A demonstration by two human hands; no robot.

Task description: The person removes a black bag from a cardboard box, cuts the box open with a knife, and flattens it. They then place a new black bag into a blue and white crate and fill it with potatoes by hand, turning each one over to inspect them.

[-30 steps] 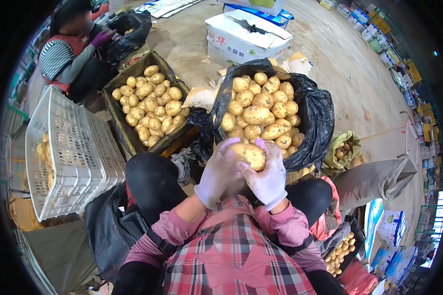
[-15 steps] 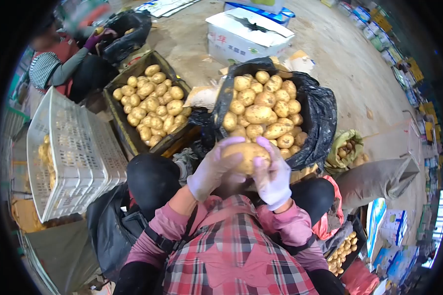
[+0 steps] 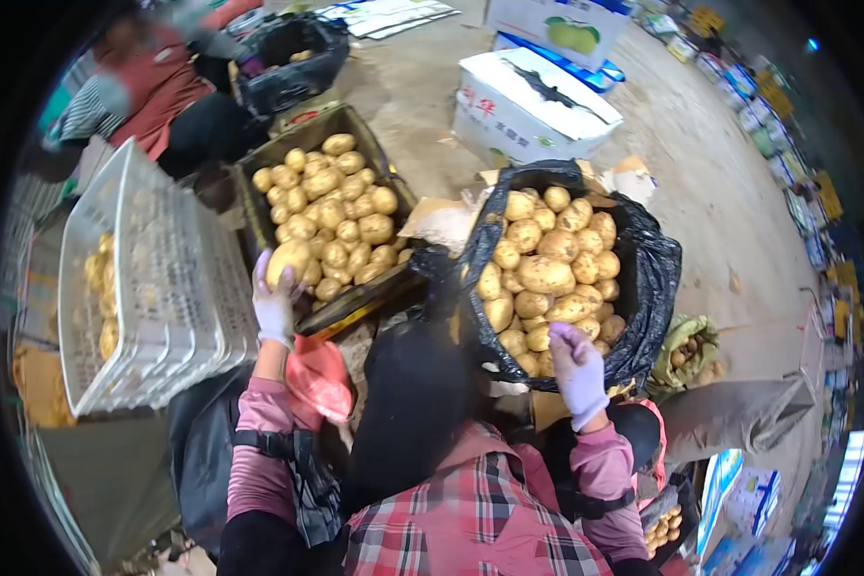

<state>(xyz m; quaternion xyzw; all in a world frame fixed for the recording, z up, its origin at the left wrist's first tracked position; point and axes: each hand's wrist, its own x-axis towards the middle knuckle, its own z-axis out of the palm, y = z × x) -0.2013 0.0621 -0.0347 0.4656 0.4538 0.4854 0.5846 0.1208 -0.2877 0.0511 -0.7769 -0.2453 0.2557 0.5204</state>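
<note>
My left hand (image 3: 276,312), in a pale glove, holds a large potato (image 3: 290,261) over the near left edge of a dark crate (image 3: 389,278) filled with potatoes. My right hand (image 3: 580,376), gloved too, reaches over the near rim of a box lined with a black plastic bag (image 3: 655,288). Its fingers are slightly bent and hold nothing visible, with the fingertips right at the potatoes (image 3: 547,276) heaped inside.
A white slatted basket (image 3: 149,317) with potatoes stands at left. Beyond the crate, another person (image 3: 154,82) sits by a black bag (image 3: 302,72). White cartons (image 3: 533,110) stand ahead. A green sack (image 3: 686,350) and a grey cloth (image 3: 739,415) lie at right.
Both hands were together at the potato in front of my chest. My left hand has carried it left to the crate, while my right hand has let go and moved right to the bag-lined box.
</note>
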